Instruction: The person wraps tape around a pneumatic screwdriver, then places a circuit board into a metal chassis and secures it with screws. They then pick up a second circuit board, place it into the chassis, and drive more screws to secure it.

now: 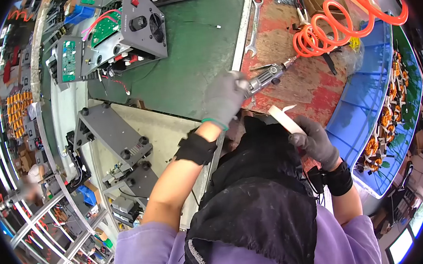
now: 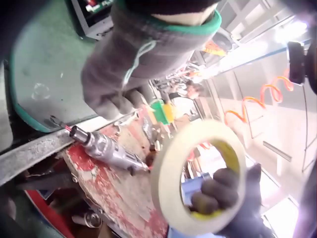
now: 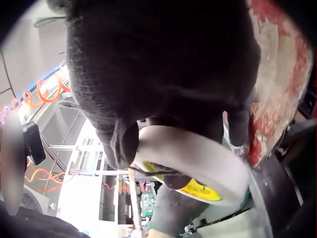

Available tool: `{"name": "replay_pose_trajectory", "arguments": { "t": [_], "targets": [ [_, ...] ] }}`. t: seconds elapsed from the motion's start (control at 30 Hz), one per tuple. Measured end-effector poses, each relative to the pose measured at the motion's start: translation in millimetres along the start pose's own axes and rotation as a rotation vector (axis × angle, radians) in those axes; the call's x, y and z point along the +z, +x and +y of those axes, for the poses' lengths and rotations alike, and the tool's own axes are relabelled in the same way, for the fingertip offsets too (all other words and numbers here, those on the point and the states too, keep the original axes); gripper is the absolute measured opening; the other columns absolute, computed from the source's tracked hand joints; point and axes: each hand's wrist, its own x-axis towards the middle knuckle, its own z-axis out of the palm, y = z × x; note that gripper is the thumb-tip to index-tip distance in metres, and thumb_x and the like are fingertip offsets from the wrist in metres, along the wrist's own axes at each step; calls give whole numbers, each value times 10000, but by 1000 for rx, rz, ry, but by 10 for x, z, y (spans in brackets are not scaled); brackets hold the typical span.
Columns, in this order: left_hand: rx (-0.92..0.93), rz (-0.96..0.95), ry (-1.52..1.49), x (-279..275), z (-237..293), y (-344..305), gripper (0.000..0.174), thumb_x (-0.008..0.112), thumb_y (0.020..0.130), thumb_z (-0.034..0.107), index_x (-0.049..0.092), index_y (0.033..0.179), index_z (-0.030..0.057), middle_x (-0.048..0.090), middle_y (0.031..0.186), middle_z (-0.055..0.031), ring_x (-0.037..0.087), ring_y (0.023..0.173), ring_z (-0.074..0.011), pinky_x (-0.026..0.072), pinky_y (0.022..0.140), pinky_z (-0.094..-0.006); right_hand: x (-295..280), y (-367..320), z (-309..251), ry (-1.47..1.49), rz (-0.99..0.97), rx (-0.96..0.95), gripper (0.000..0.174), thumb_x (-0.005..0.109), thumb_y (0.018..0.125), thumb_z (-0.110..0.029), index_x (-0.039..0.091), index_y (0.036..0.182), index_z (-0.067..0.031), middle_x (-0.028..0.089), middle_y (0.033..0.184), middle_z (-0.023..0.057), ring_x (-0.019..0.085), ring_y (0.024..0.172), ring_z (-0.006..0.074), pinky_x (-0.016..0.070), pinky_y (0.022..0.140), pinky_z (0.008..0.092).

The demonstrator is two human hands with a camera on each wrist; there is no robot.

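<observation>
In the head view we have the masking tape roll (image 1: 284,120) clamped in the right hand (image 1: 317,144), fingers curled through its core, as the left wrist view shows; it sits over the red-painted bench at four o'clock from the left hand (image 1: 225,98). The two hands are apart; the left one's fingers are curled, but we cannot tell whether they pinch anything. A loose tape tail (image 1: 289,108) stands off the roll's rim, so we judge the step to be drawing off a strip. To do it well, we should keep the roll steady on edge, pinch that tail squarely, pull evenly and tear with a short sideways snap, keeping gloves off the sticky side. The air ratchet (image 1: 267,78), at eleven o'clock from the roll, lies close to the left fingers; we would clear it, and the coiled orange hose (image 1: 313,34) at one o'clock, before pulling.
</observation>
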Motion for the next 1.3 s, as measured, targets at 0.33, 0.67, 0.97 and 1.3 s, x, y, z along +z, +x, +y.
{"name": "replay_pose_trajectory", "arguments": {
  "t": [0.33,0.67,0.97,1.3],
  "targets": [
    [-174,-613,-68,131,190,237,429,718,775,261,538,1094,38,600,897,-130,631,740,-254,539,667,-360,-1,-36,6,-464,425,-332,365,642,895,-374,629,976,-18,572,679,83,567,640,248,436,654,362],
    [-499,-584,-1084,362,321,-206,610,355,938,682,578,1003,118,607,674,-13,573,524,-106,463,466,-236,364,89,-205,-1144,632,-309,267,630,852,-333,626,734,-93,577,561,102,566,546,302,418,662,403],
    [-432,-596,-1144,410,283,-222,537,540,928,538,474,1200,80,593,866,-34,593,673,-109,511,579,-258,334,244,-224,-1212,667,-325,300,619,862,-336,613,678,-100,557,514,101,547,485,301,421,642,415],
    [-474,-572,-1140,346,378,-180,415,550,956,331,460,1237,39,585,849,-33,572,592,-94,464,526,-222,296,269,-219,-1228,658,-302,310,606,867,-364,633,711,-97,594,544,111,566,492,305,434,665,422]
  ]
}}
